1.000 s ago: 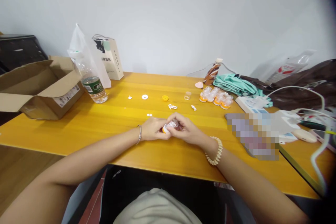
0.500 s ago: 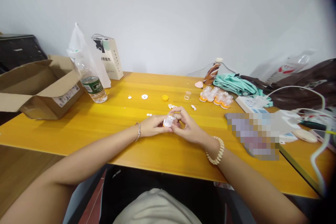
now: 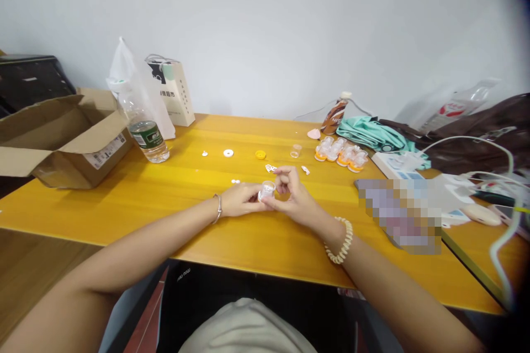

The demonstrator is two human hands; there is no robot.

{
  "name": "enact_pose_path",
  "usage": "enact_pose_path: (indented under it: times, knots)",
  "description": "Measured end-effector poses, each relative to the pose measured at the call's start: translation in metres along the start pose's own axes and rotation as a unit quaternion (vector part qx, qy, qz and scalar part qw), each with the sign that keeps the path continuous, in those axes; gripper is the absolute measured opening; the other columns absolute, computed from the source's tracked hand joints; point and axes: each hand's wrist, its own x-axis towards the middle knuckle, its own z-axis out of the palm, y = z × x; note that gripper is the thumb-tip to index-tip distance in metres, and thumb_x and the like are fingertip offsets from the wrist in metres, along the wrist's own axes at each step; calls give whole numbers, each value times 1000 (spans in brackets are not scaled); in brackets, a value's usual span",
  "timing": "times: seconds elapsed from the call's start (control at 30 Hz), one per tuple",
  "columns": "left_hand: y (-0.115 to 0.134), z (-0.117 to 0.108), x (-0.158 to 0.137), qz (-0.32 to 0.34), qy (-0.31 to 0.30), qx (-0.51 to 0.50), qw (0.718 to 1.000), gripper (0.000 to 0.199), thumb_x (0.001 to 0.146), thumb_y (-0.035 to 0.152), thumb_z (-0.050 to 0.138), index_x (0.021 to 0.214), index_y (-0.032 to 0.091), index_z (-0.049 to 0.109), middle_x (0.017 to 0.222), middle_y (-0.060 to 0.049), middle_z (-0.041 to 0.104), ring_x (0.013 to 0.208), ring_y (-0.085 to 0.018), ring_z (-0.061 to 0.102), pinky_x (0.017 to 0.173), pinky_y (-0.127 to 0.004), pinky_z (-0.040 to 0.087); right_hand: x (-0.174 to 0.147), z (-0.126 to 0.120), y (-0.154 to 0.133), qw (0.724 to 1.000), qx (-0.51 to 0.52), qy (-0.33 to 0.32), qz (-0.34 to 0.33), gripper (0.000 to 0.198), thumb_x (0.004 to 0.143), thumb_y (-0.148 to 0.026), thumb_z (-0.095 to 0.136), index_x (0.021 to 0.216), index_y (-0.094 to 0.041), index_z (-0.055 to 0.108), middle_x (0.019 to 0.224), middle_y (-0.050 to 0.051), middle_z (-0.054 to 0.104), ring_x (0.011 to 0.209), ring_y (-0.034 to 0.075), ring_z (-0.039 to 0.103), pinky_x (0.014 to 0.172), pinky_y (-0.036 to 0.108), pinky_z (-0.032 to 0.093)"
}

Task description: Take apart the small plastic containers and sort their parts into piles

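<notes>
Close to the front of the table, my left hand (image 3: pixel 239 199) grips a small clear plastic capsule (image 3: pixel 268 190) with a white base. My right hand (image 3: pixel 297 198) has its thumb against the capsule's near side, and its index finger is bent above it. What lies inside the capsule is too small to make out. Just beyond my hands is a white openwork piece (image 3: pixel 270 167), with a small white part (image 3: pixel 305 170) to its right. Farther back lie a yellow ring-shaped part (image 3: pixel 260 154), a white disc (image 3: pixel 228 153) and a clear cup (image 3: pixel 295 150).
Several clear capsules with orange bases (image 3: pixel 340 153) stand at the right. A pixelated flat object (image 3: pixel 397 215), white cables and a power strip (image 3: pixel 399 165) lie nearer the right edge. At left are a cardboard box (image 3: pixel 83 154) and a water bottle (image 3: pixel 148 140).
My right fingers have lifted off the capsule's top and curled back, uncovering its rim. The thumb still touches it. My left hand has hardly moved.
</notes>
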Motion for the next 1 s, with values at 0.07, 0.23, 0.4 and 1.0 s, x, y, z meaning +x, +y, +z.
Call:
enact_pose_path:
  times: [0.07, 0.23, 0.4, 1.0]
  knots:
    - [0, 1, 0, 4, -9, -4, 1000, 33, 83, 46, 45, 100, 19, 54, 71, 3, 56, 59, -9, 47, 57, -19, 35, 1, 0, 0, 999, 7, -27, 17, 35, 77, -33, 55, 102, -22, 33, 64, -6, 42, 55, 11, 42, 55, 24, 36]
    - [0, 1, 0, -2, -2, 20, 1000, 34, 83, 47, 43, 89, 16, 55, 67, 2, 54, 57, -9, 47, 55, -19, 34, 1, -1, -1, 999, -27, 2, -46, 34, 75, -28, 55, 103, -21, 37, 88, 3, 48, 79, 16, 48, 71, 29, 40]
    - [1, 2, 0, 3, -16, 25, 1000, 31, 82, 44, 45, 98, 19, 54, 70, 3, 56, 57, -9, 48, 55, -18, 34, 0, 1, -1, 998, -52, -29, 3, 31, 77, -31, 53, 102, -21, 36, 68, -3, 44, 60, 13, 44, 60, 27, 39]
    - [2, 2, 2, -3, -26, 61, 998, 23, 81, 39, 45, 83, 17, 53, 66, 2, 56, 55, -10, 49, 52, -19, 33, 1, 0, -5, 995, -83, -47, -4, 29, 76, -29, 53, 100, -21, 37, 76, 0, 51, 67, 14, 50, 63, 28, 40]
